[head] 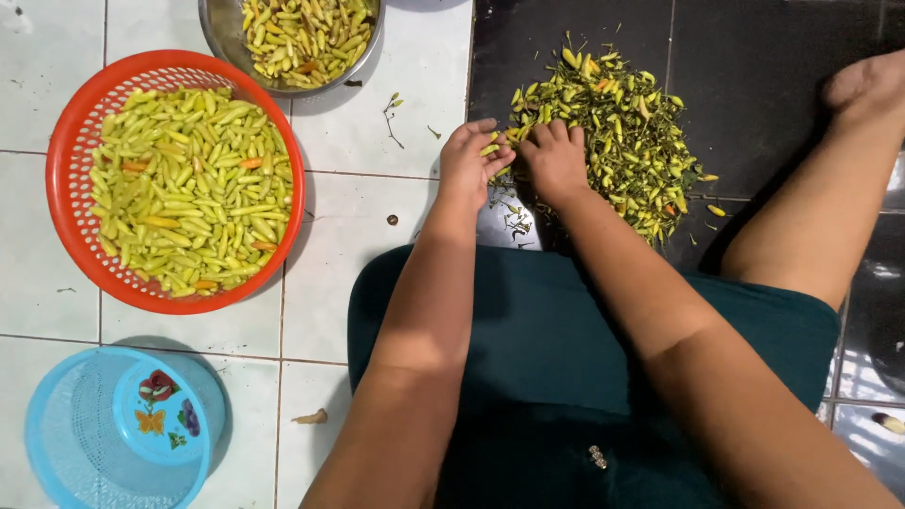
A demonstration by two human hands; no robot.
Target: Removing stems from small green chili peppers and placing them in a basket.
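A heap of small yellow-green chili peppers with stems (617, 123) lies on the dark floor tiles in front of me. My left hand (468, 162) is at the heap's near left edge, its fingers curled around a chili (490, 148). My right hand (554, 160) rests beside it on the heap, fingers bent into the peppers and touching the same chili. Both forearms reach out over my dark green lap.
A red plastic basket (66, 141) full of chilies sits at the left on white tiles. A metal bowl (219, 28) of chilies stands behind it. An empty blue basket (66, 443) lies at bottom left. Loose stems (514, 221) litter the floor. My bare leg (830, 179) stretches right.
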